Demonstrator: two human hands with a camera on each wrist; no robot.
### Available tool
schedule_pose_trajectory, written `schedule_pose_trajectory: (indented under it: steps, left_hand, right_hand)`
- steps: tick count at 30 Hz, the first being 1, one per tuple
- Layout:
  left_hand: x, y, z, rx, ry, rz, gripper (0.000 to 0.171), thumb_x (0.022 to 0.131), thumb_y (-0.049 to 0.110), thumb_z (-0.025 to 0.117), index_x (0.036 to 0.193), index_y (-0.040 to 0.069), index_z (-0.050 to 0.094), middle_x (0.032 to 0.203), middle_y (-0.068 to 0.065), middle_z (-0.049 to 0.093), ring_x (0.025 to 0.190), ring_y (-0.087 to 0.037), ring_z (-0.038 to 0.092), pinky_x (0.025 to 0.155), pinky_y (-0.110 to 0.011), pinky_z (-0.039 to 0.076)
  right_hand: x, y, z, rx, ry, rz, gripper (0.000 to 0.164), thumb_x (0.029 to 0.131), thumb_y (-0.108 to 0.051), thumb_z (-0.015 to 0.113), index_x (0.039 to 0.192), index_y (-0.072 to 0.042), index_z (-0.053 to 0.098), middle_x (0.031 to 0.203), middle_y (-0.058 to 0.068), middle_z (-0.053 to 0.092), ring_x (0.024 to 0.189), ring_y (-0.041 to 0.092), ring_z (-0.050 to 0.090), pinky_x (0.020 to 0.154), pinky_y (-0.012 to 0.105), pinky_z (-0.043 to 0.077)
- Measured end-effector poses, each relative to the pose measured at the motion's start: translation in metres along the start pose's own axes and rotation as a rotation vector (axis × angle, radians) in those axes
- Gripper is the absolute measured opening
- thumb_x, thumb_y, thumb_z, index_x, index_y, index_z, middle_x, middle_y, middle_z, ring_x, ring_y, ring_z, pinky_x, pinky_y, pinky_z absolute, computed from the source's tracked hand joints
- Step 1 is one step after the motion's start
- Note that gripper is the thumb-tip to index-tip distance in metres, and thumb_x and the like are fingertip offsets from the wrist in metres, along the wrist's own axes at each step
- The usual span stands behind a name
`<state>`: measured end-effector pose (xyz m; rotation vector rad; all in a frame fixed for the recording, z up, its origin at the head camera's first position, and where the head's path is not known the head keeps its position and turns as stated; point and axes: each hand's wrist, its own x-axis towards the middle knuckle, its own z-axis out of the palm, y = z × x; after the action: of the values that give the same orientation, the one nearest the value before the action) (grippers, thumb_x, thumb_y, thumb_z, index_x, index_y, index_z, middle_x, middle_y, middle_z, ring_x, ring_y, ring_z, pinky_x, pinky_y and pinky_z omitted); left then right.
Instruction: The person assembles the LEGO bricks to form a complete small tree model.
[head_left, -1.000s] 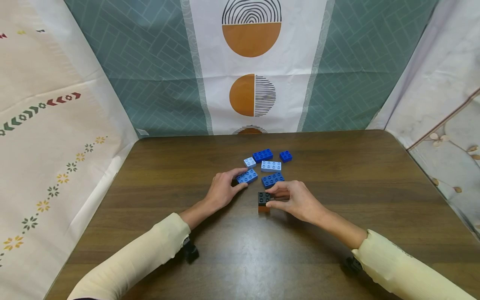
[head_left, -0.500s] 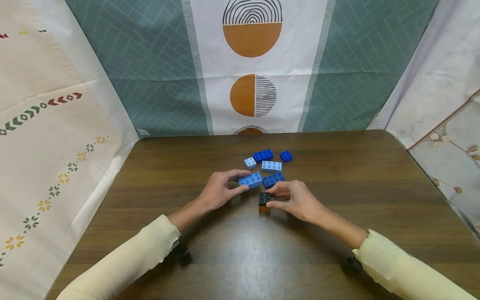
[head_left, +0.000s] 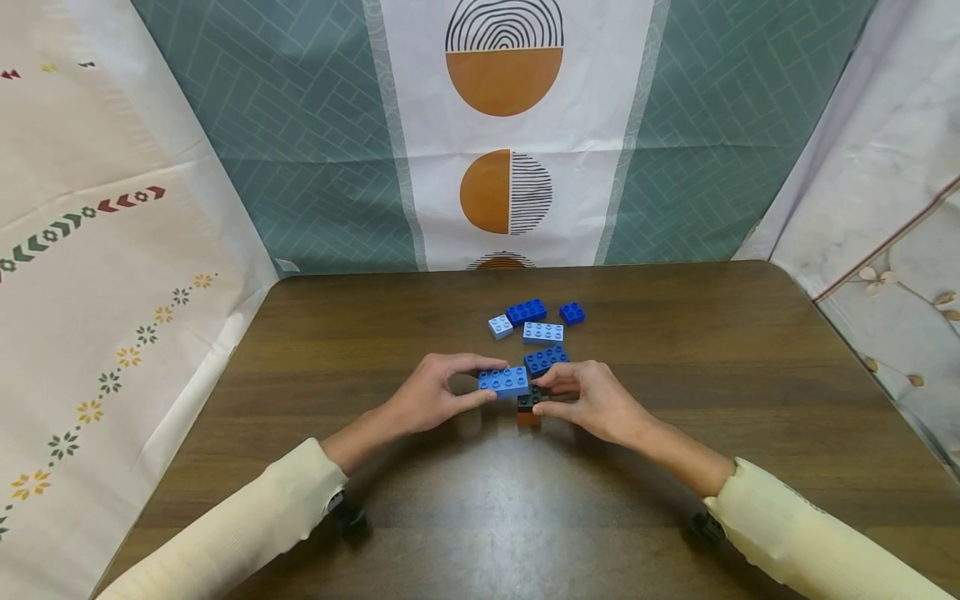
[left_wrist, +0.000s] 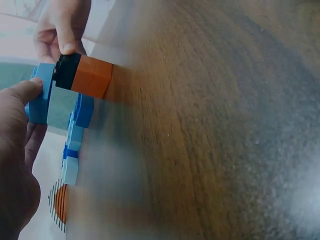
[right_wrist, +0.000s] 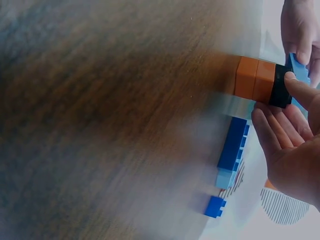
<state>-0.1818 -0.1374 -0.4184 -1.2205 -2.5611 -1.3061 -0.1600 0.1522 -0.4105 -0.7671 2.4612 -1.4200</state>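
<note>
My left hand [head_left: 429, 395] pinches a light blue eight-stud toy brick [head_left: 503, 381] between thumb and fingers. That brick is held over the top of a small stack, at its left side; whether its underside meets the studs I cannot tell. The stack has a black four-stud brick [left_wrist: 67, 71] on top of two orange bricks [right_wrist: 254, 79] and stands on the table. My right hand [head_left: 596, 403] grips the black brick from the right with thumb and fingers. In the head view the light blue brick hides part of the black one.
Just behind the stack lies a medium blue brick [head_left: 547, 359]. Farther back are a pale blue long brick [head_left: 543, 332], a pale small brick [head_left: 500, 326], a dark blue long brick [head_left: 526, 312] and a dark blue small brick [head_left: 572, 313] on the wooden table [head_left: 360, 317].
My left hand has lifted the light blue brick off the table and carried it nearer and slightly right, over the stack. The right hand has stayed on the black brick.
</note>
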Motion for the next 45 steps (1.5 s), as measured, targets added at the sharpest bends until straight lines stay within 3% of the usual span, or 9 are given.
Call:
schedule_pose_trajectory:
  steps: [9,20,29,39,45]
  left_hand:
    - [-0.001,0.003,-0.003,0.017,-0.043,0.027,0.041,0.097,0.018,0.082,0.137,0.014,0.073,0.134,0.005,0.073,0.118,-0.01,0.068,0.101,-0.04,0.058]
    - [0.0,0.005,-0.003,-0.012,-0.058,0.05,0.041,0.097,0.015,0.082,0.136,0.016,0.074,0.134,0.0,0.073,0.113,-0.015,0.07,0.089,-0.047,0.062]
    - [0.001,0.008,-0.003,-0.009,-0.054,0.028,0.039,0.096,0.015,0.082,0.135,0.015,0.075,0.132,0.002,0.074,0.117,-0.015,0.07,0.094,-0.044,0.061]
    - [-0.003,0.005,0.001,0.003,-0.035,0.023,0.04,0.096,0.016,0.083,0.135,0.016,0.074,0.131,0.005,0.074,0.115,-0.011,0.07,0.097,-0.038,0.059]
    - [-0.009,0.005,0.011,-0.071,0.011,-0.03,0.042,0.097,0.018,0.082,0.137,0.017,0.072,0.131,0.005,0.073,0.113,-0.011,0.069,0.099,-0.044,0.058]
  right_hand:
    - [0.001,0.0,0.0,-0.015,0.002,-0.007,0.028,0.092,-0.007,0.084,0.118,0.0,0.075,0.117,0.014,0.074,0.108,0.027,0.076,0.093,0.038,0.061]
    - [0.001,0.001,0.0,-0.022,0.01,-0.005,0.029,0.092,-0.007,0.085,0.119,0.0,0.076,0.118,0.013,0.074,0.109,0.028,0.075,0.093,0.039,0.061]
    - [0.001,-0.007,0.001,-0.013,0.003,-0.03,0.051,0.09,-0.014,0.087,0.137,-0.003,0.07,0.135,0.016,0.07,0.121,0.032,0.07,0.101,0.047,0.057]
    - [0.005,-0.01,0.008,-0.021,0.077,-0.064,0.036,0.092,-0.016,0.086,0.125,-0.005,0.078,0.121,0.008,0.076,0.112,0.025,0.075,0.099,0.043,0.059]
    - [0.005,-0.009,0.007,-0.008,0.079,-0.06,0.036,0.091,-0.017,0.087,0.124,-0.006,0.079,0.121,0.008,0.076,0.112,0.026,0.074,0.098,0.044,0.059]
